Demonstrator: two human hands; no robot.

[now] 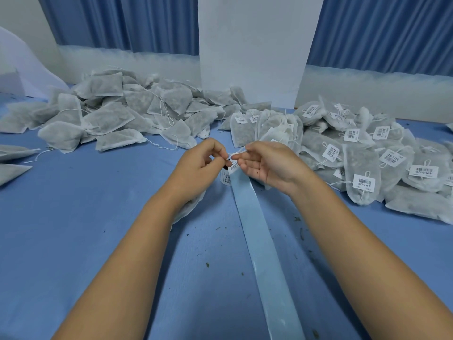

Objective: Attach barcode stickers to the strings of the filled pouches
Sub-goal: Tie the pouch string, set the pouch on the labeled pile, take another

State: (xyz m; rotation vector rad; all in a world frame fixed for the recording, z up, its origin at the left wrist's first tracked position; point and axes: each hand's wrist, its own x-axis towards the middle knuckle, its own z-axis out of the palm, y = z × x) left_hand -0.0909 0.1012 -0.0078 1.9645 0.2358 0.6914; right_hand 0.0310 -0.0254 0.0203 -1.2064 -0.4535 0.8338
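My left hand (199, 164) and my right hand (266, 163) meet above the middle of the blue table. Between their fingertips runs a thin white string (237, 152), pinched by both. A small barcode sticker (233, 166) hangs just under the string at my fingertips. A white filled pouch (190, 207) lies under my left wrist, mostly hidden. The sticker roll (225, 177) stands behind my left hand, and its bare backing strip (263, 244) trails toward me.
A heap of unlabelled filled pouches (110, 114) covers the far left of the table. Labelled pouches (362, 153) with barcode stickers pile at the right. A white pillar (250, 50) and blue curtains stand behind. Dark crumbs dot the blue table (85, 217).
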